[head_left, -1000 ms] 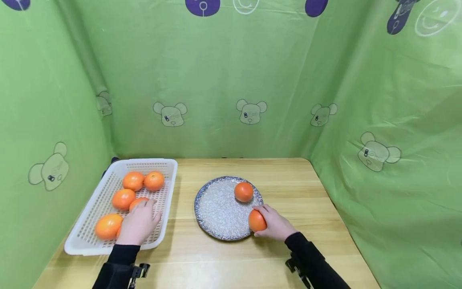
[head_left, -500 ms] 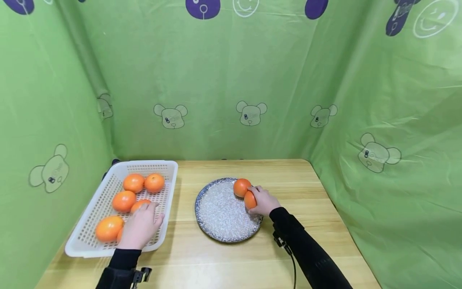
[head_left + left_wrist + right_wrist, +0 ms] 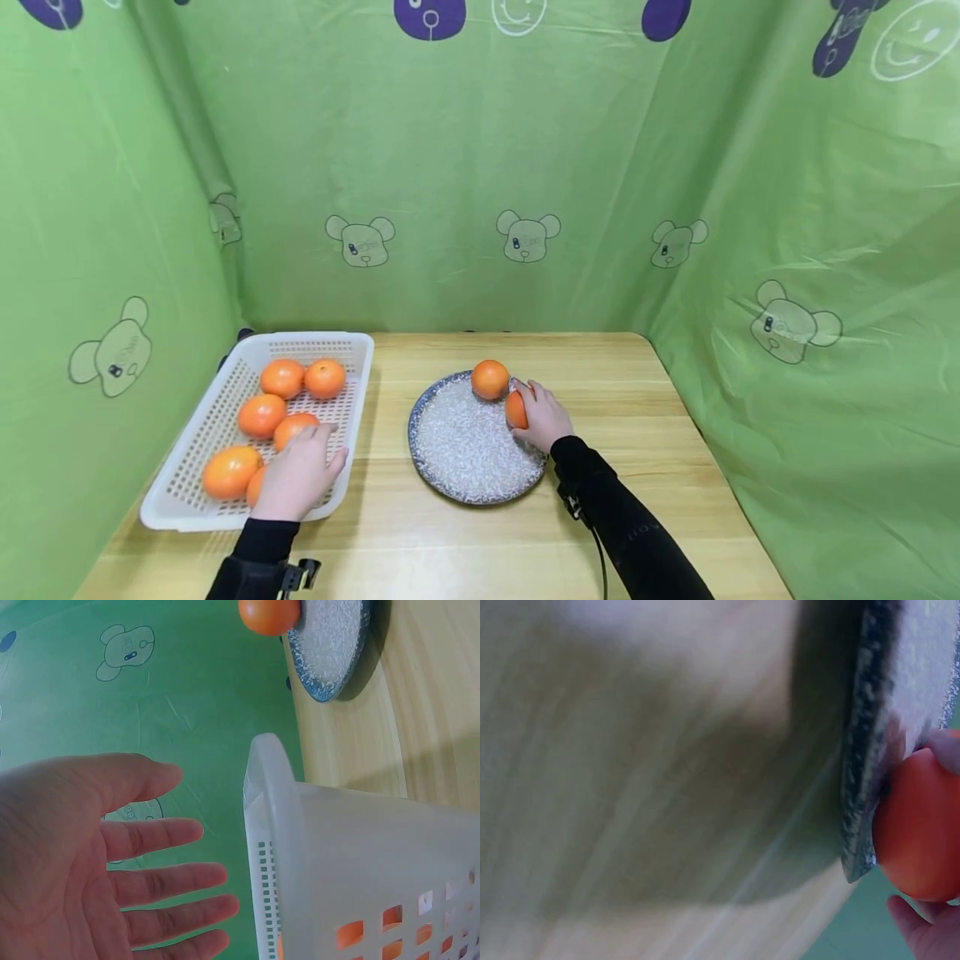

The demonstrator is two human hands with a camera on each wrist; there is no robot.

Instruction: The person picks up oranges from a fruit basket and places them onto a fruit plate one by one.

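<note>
The orange fruit (image 3: 515,411) you are gripping sits at the right edge of the speckled plate (image 3: 472,454), toward the back, with the fingers and thumb of your right hand (image 3: 545,417) curled round it; whether its full weight is on the plate, you cannot tell. Just beyond it to the left, a second fruit (image 3: 490,380) rests near the plate's back rim — close by, though any contact between the two is hard to make out. Your hands are well apart: the left hand (image 3: 300,475) hangs over the near right part of the white basket (image 3: 357,417), fingers straight and spread, holding nothing. Six fruits (image 3: 262,417) show in that basket, two of them partly hidden by your left hand. Basket and plate stand on the wooden counter (image 3: 600,383), basket to your left — and green cloth (image 3: 450,150) printed with bear heads hangs behind and on both sides.
</note>
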